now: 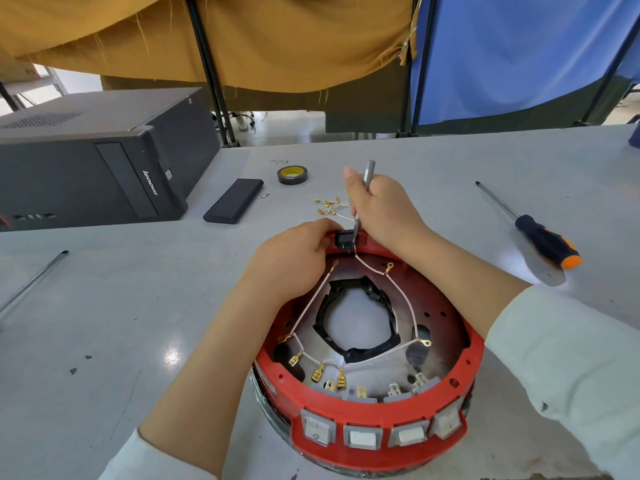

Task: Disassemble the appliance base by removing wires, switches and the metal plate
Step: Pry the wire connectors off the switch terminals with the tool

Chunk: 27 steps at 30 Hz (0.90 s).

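Observation:
The round red appliance base (381, 407) lies on the table in front of me, open side up. Inside it sit a metal plate (436, 334) and white wires with brass terminals (311, 306). Several grey rocker switches (363, 438) line its near rim. My left hand (294, 261) grips a small black part (343, 239) at the base's far rim. My right hand (381, 209) holds a thin silver tool (367, 174) upright, its tip down at that black part.
Loose wires with brass terminals (332, 206) lie beyond the base. An orange-and-black screwdriver (540, 237) lies to the right, a metal rod (34, 282) to the left. Farther back are a black case (233, 200), a tape roll (292, 174) and a computer tower (93, 168).

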Motion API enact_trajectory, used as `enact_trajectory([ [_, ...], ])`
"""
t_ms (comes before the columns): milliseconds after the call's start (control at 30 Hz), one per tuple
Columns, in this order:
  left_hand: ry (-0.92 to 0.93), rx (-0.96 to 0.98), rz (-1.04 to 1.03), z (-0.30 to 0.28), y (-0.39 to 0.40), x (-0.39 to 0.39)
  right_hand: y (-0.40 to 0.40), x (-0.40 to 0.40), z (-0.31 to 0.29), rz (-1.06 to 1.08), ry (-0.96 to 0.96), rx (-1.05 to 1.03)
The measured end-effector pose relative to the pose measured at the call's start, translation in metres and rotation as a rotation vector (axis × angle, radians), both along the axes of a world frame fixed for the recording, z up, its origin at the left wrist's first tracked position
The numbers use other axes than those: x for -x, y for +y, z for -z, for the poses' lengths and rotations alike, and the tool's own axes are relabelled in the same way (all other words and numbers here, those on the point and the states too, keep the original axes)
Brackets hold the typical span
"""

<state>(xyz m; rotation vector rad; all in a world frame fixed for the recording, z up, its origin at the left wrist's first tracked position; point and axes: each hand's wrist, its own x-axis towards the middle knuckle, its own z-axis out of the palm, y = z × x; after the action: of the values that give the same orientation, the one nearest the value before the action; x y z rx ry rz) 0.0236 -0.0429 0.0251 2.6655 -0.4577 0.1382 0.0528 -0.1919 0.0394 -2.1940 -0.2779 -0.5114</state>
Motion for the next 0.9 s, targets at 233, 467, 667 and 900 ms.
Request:
enact_trajectory([
  [233, -0.004, -0.002, 0.001, 0.0, 0.0, 0.0, 0.002, -0.002, -0.002, 0.033, 0.058, 0.001],
  [467, 0.003, -0.002, 0.005, -0.001, 0.0, 0.001, 0.005, -0.012, -0.004, 0.051, 0.212, 0.036],
  [667, -0.007, -0.015, 0.001, -0.001, -0.001, 0.002, 0.015, -0.013, -0.005, 0.186, 0.239, 0.297],
  [900, 0.005, -0.01, -0.008, -0.001, -0.001, 0.0, 0.008, -0.008, -0.003, 0.158, 0.171, -0.025],
])
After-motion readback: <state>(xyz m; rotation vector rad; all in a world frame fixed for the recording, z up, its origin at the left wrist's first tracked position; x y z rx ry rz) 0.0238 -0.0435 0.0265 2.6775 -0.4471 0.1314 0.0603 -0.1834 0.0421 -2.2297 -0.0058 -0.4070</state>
